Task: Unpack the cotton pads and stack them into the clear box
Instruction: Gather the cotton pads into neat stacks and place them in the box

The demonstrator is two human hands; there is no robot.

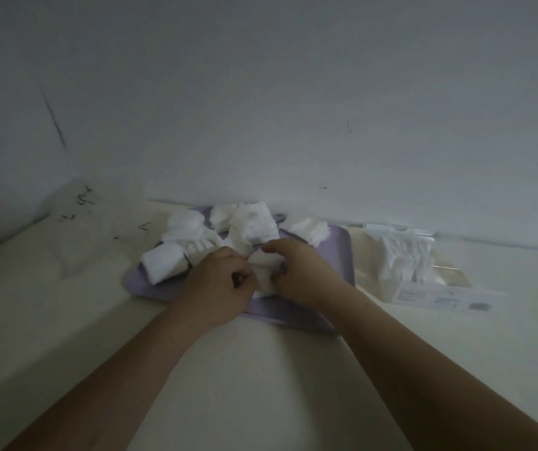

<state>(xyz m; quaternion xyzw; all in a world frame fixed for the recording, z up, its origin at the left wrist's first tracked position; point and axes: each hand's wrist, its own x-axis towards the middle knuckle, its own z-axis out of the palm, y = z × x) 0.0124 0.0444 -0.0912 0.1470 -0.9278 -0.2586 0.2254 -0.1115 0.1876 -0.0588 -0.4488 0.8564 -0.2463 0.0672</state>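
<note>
Two hands, one tray, one pad packet

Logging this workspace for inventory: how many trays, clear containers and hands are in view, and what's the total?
Lavender tray: 1
Clear container holding pads: 1
Hands: 2, left hand and right hand, both gripping cotton pads
Total: 4
Loose pads too jumbled to count.

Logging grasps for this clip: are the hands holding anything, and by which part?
Both hold one small bunch of cotton pads over the purple tray: the left hand pinches its left end, the right hand grips its right end.
</note>
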